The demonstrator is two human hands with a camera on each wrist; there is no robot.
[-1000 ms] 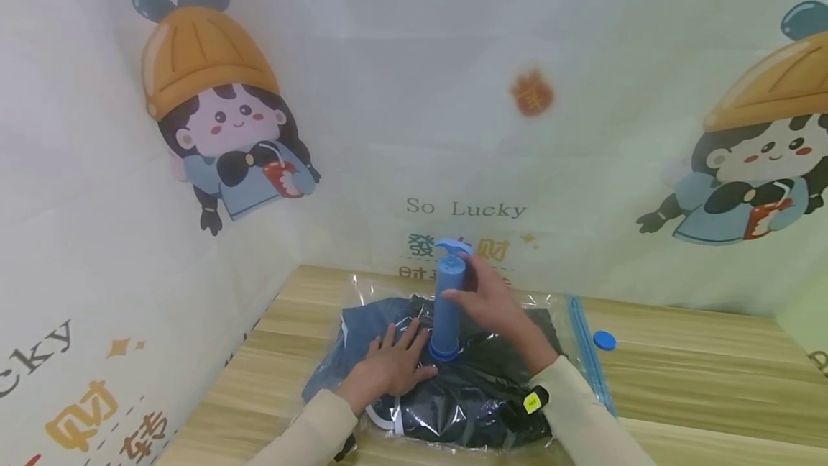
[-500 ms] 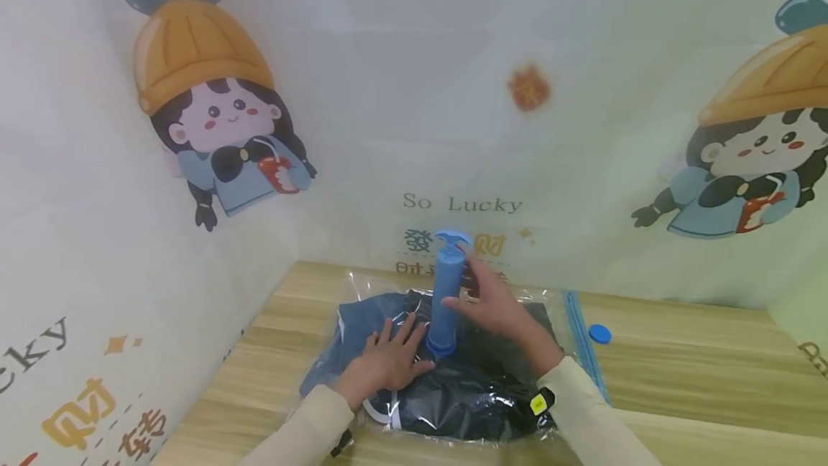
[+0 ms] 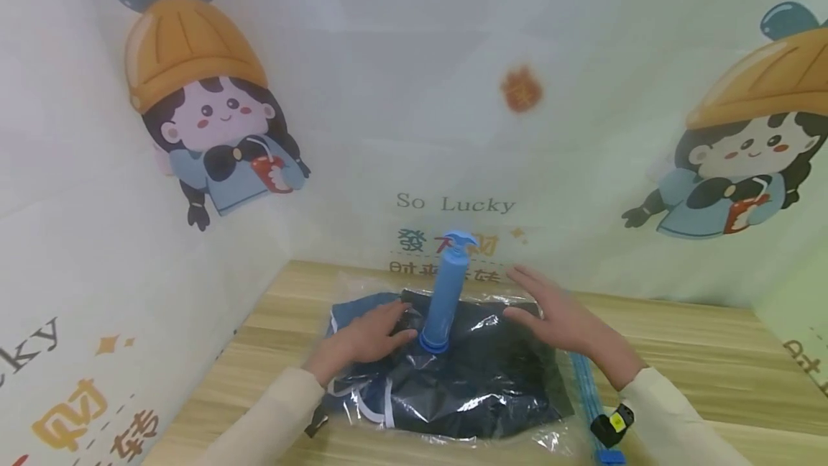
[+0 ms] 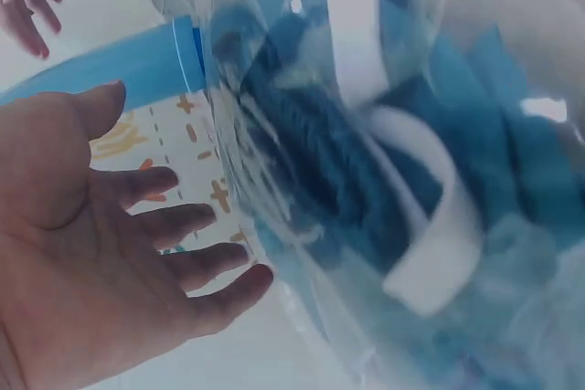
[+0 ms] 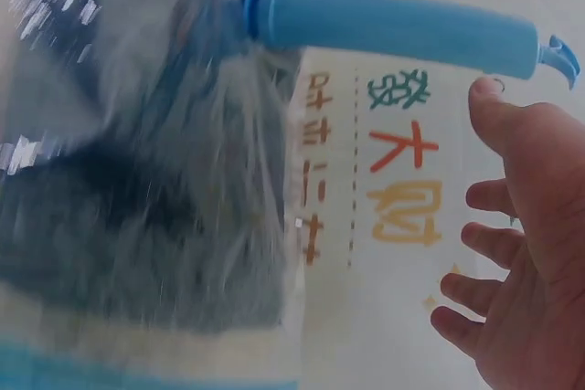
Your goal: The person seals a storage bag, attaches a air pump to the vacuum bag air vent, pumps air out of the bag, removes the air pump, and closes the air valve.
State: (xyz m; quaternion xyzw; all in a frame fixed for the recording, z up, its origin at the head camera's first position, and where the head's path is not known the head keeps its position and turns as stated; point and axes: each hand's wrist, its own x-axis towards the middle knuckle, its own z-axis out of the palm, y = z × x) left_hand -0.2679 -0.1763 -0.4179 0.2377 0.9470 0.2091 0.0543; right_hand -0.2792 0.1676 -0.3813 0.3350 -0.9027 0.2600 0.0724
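A blue hand pump [image 3: 445,293] stands, leaning a little to the right, on a clear plastic storage bag [image 3: 553,437] with dark and blue folded clothes [image 3: 479,372] inside. My left hand [image 3: 362,335] is just left of the pump's base over the bag, its fingers extended; the left wrist view shows the palm [image 4: 119,235] apart from the plastic. To the right of the pump, my right hand [image 3: 563,315] hovers above the bag with fingers spread and nothing in them. In the right wrist view a gap separates that hand [image 5: 539,226] from the pump [image 5: 393,29].
The bag lies on a wood-grain table [image 3: 686,351]. Its blue zip edge [image 3: 585,380] runs down the right side, with a blue slider [image 3: 611,457] at the lower end. Behind the table hangs a printed cloth backdrop [image 3: 401,128].
My right hand has let go of the pump and moved right. My left hand has shifted slightly left. The pump now tilts more to the right.
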